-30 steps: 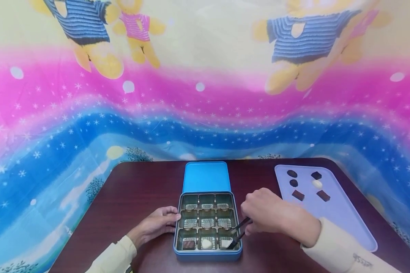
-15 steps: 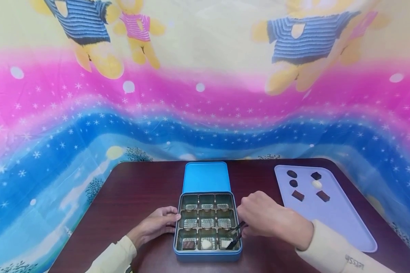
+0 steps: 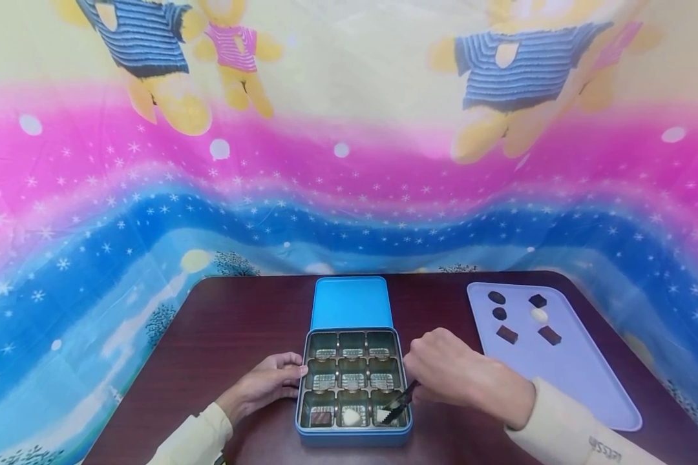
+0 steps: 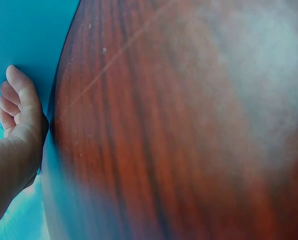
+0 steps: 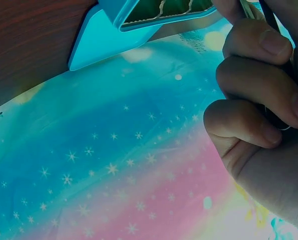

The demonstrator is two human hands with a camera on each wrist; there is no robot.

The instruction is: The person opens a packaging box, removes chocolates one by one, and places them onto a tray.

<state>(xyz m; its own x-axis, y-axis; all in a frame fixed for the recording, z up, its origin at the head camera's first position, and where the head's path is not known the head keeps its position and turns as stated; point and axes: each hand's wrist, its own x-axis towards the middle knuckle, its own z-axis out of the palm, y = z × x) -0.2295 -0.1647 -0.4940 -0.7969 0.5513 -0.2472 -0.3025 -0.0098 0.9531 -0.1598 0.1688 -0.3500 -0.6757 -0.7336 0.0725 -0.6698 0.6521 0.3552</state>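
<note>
A blue tin [image 3: 355, 439] with a divided tray of compartments stands at the table's near middle. My left hand [image 3: 273, 378] rests against its left side, thumb at the rim; in the left wrist view its fingers [image 4: 19, 87] lie along the blue wall. My right hand [image 3: 448, 365] grips black tongs [image 3: 403, 400], and the right wrist view shows the fingers curled round their handle. The serrated tips reach into the near right compartment, over a white chocolate [image 3: 380, 416] they partly hide. A brown chocolate [image 3: 321, 418] and a heart-like white one [image 3: 351, 416] occupy the other near compartments.
Behind the tin lies its light blue lid [image 3: 351, 300]. To the right, a lavender tray [image 3: 581, 381] carries several chocolates, among them a dark oval one [image 3: 497, 298] and a white one [image 3: 539, 315]. A patterned cloth [image 3: 349, 219] hangs behind the table [image 3: 227, 323].
My right hand has moved a little left, and the arms of the tongs have come together over the near right compartment. The left hand stays against the tin.
</note>
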